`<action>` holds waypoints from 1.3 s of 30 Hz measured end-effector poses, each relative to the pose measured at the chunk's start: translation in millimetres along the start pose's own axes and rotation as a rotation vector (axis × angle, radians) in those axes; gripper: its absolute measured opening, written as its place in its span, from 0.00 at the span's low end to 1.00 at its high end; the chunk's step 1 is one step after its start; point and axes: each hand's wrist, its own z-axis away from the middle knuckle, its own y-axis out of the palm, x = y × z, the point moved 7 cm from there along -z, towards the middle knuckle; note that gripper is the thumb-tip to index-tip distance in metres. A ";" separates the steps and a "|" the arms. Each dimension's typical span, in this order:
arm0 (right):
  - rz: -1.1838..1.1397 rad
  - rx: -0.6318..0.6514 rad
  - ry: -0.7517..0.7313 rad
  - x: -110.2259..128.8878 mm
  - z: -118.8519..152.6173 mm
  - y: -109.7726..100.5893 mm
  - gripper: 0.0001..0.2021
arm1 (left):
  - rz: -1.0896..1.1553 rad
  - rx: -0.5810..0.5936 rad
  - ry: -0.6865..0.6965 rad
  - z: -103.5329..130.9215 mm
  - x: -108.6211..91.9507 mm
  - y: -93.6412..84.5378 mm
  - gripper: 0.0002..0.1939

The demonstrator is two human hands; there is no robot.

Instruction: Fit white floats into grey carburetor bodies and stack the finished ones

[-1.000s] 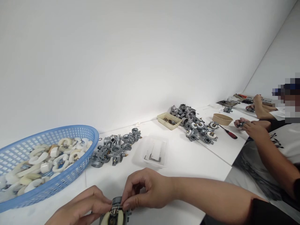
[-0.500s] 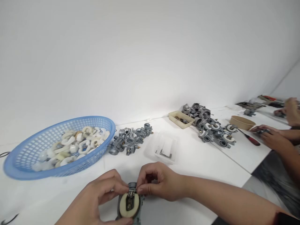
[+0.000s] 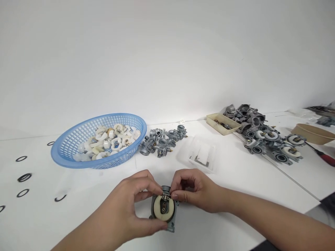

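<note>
A grey metal carburetor body with a cream ring-shaped float inside it faces up at the lower middle. My left hand grips it, thumb on the near edge and fingertips at the float's hinge end. On the right side of that hinge, my right hand pinches with thumb and index finger; whatever lies between those fingertips is too small to make out. Behind my hands is a clear plastic tray with thin metal pins.
A blue basket of white floats stands back left, black rubber rings beside it. Metal bodies lie behind my hands. Further right are a cream tray, more bodies, a brown bowl and a red-handled screwdriver.
The view has swung left, so everything sits further right in it and more black rings show. The other person's hands have left the view. Both my hands stay at the carburetor body.
</note>
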 end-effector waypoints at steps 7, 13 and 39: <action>-0.060 0.017 0.012 1.3 0.3 2.1 0.22 | 0.030 0.013 -0.031 1.1 2.2 -0.3 0.16; -0.085 0.010 0.030 1.4 1.9 2.8 0.21 | 0.103 0.030 -0.047 0.9 6.9 -1.4 0.18; 0.005 0.054 -0.037 3.5 4.1 3.9 0.24 | 0.076 -0.011 0.019 -1.3 5.7 -3.8 0.21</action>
